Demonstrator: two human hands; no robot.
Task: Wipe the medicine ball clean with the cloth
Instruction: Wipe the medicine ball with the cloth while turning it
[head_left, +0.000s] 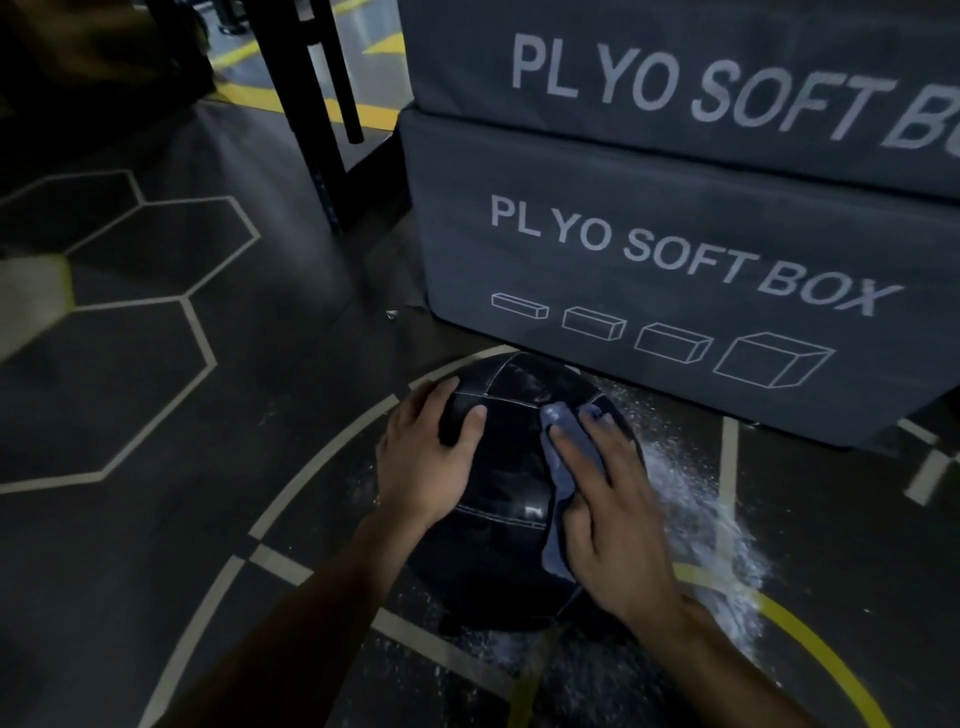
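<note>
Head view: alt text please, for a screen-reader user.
A person's right hand presses a blue-grey cloth flat on a black medicine ball on a gym floor while the left hand steadies it. White powder is scattered beside it, with stacked plyo soft boxes behind.

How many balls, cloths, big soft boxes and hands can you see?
Medicine ball: 1
Cloth: 1
Soft boxes: 2, the lower soft box and the upper soft box stacked on it
Hands: 2, the left hand resting on the ball and the right hand pressing the cloth to it
Total: 6
</note>
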